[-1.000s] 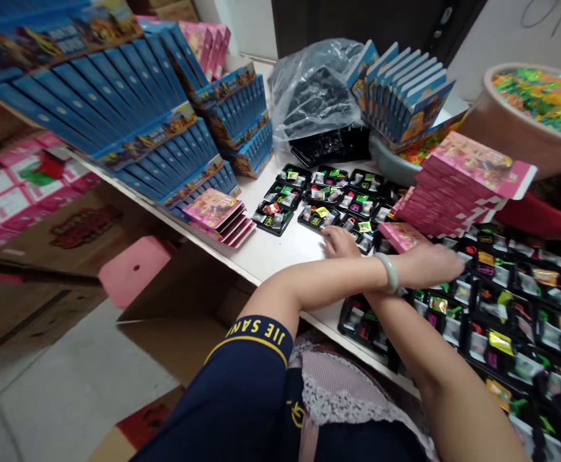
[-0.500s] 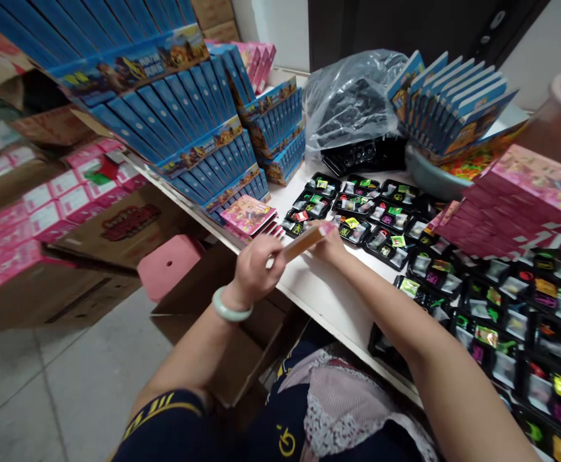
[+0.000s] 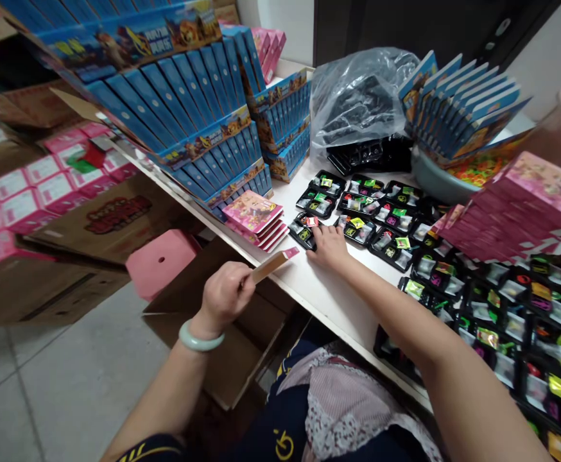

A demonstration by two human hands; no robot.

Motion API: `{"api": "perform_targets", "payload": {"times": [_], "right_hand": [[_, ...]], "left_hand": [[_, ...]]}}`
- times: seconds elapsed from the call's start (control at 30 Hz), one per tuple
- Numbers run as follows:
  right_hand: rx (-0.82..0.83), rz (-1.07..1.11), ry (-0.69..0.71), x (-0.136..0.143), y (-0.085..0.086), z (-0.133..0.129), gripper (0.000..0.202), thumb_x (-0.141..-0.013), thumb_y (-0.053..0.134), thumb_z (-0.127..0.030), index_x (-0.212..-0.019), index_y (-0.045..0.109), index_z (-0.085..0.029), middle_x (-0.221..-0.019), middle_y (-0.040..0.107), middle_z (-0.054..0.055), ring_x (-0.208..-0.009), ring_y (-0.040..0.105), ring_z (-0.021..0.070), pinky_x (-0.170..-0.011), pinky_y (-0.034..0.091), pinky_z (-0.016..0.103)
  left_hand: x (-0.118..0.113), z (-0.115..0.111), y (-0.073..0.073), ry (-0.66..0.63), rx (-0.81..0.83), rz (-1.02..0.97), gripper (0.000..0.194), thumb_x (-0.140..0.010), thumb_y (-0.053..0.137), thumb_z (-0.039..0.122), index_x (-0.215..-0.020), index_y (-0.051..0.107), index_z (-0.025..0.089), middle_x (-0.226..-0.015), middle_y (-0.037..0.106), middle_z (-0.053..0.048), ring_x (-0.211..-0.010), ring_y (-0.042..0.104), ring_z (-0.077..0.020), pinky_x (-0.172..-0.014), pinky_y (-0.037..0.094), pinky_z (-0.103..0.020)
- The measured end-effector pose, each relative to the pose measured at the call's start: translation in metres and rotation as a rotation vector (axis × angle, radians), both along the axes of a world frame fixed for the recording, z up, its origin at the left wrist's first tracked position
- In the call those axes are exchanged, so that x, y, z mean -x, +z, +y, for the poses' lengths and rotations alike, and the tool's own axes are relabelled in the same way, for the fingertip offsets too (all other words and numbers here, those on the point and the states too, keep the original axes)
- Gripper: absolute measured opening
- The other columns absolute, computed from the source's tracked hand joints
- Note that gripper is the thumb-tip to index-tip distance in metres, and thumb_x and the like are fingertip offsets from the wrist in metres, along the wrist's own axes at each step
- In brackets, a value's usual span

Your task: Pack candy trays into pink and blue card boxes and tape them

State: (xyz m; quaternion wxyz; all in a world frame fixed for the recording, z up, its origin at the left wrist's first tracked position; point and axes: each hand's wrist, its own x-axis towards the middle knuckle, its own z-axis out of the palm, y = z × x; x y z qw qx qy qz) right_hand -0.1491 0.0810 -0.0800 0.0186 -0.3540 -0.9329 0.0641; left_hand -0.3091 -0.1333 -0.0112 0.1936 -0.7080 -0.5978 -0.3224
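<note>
My left hand [image 3: 227,292], a pale green bangle at its wrist, is closed round a thin pink box [image 3: 269,266]. The box's brown inner side and a pink end flap face the table. My right hand [image 3: 328,247] has its fingers and thumb at the right end of a small black tray [image 3: 303,232]. Little packets, one of them red, lie in that tray's compartments; the hand hides part of it. Just left of the tray is a short stack of pink boxes [image 3: 254,215]. More filled black trays [image 3: 393,250] lie to the right of my right hand.
Blue boxes in display cartons [image 3: 203,138] rise at the back left. A clear bag [image 3: 362,102] holds black trays. Behind stands a basin [image 3: 441,176] with blue boxes, beside a pink box pile [image 3: 526,212]. An open cardboard carton [image 3: 232,356] is below the table edge.
My left hand has moved left and down with the pink box. My right hand has left the box's far end and taken the black tray, which has shifted slightly towards me.
</note>
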Motion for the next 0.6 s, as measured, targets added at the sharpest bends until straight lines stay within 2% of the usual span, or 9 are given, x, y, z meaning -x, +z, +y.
{"api": "perform_targets", "payload": {"times": [0.1,0.27,0.43,0.5,0.6], "right_hand": [[0.002,-0.015,0.006,-0.016,0.002,-0.011,0.059,-0.080,0.060,-0.045,-0.128,0.051,-0.012,-0.117,0.061,0.019,-0.107,0.051,0.0327,-0.097,0.029,0.045],[0.028,-0.040,0.007,-0.062,0.007,-0.035,0.059,-0.079,0.062,-0.042,-0.128,0.053,-0.011,-0.115,0.061,0.019,-0.105,0.052,0.0327,-0.095,0.031,0.044],[0.045,-0.036,-0.010,-0.116,0.009,-0.057,0.068,-0.078,0.066,-0.046,-0.134,0.050,-0.012,-0.119,0.059,0.019,-0.107,0.052,0.0338,-0.096,0.033,0.046],[0.036,0.013,0.009,-0.125,0.009,-0.058,0.074,-0.078,0.068,-0.050,-0.139,0.047,-0.014,-0.130,0.054,0.020,-0.115,0.048,0.0358,-0.098,0.033,0.047],[0.083,0.043,0.079,-0.123,0.004,-0.051,0.076,-0.077,0.069,-0.055,-0.142,0.046,-0.023,-0.146,0.041,0.018,-0.133,0.034,0.0416,-0.105,0.028,0.054]], "left_hand": [[0.005,0.001,0.001,0.013,-0.004,-0.026,0.022,-0.083,0.057,0.008,-0.102,0.053,0.018,-0.089,0.069,-0.008,-0.083,0.067,-0.0179,-0.071,0.056,-0.028],[-0.007,0.010,-0.002,-0.089,0.057,-0.011,0.026,-0.084,0.056,0.007,-0.108,0.054,0.017,-0.097,0.071,-0.009,-0.089,0.069,-0.0184,-0.078,0.058,-0.030],[-0.037,0.027,-0.026,-0.276,0.209,-0.024,0.031,-0.090,0.053,0.013,-0.121,0.054,0.015,-0.100,0.071,-0.011,-0.091,0.069,-0.0197,-0.081,0.060,-0.033],[-0.048,0.032,-0.038,-0.339,0.261,-0.010,0.036,-0.091,0.051,0.013,-0.127,0.051,0.014,-0.104,0.070,-0.013,-0.094,0.068,-0.0205,-0.082,0.060,-0.036],[-0.061,0.037,-0.050,-0.356,0.342,0.031,0.040,-0.093,0.051,0.016,-0.132,0.047,0.013,-0.109,0.068,-0.016,-0.097,0.068,-0.0223,-0.082,0.060,-0.039]]}}
